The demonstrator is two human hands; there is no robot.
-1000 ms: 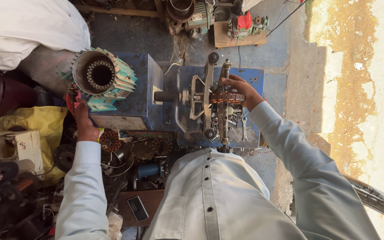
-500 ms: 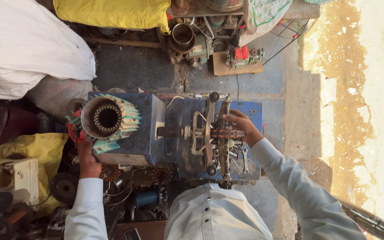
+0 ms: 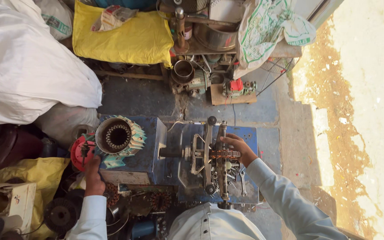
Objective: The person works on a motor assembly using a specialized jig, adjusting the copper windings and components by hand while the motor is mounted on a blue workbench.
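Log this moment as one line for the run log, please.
left hand: on red handwheel beside motor stator | right hand: on copper wire coil in winding frame | blue machine: on floor

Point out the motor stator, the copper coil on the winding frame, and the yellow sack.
motor stator (image 3: 117, 137): head view, on its slotted inner bore.
copper coil (image 3: 221, 154): head view, on the wound strands beside the right hand.
yellow sack (image 3: 132, 38): head view, on its flat top face.

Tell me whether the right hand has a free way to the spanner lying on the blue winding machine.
Probably yes: the right hand rests on the copper coil, and the spanner lies uncovered just below it.
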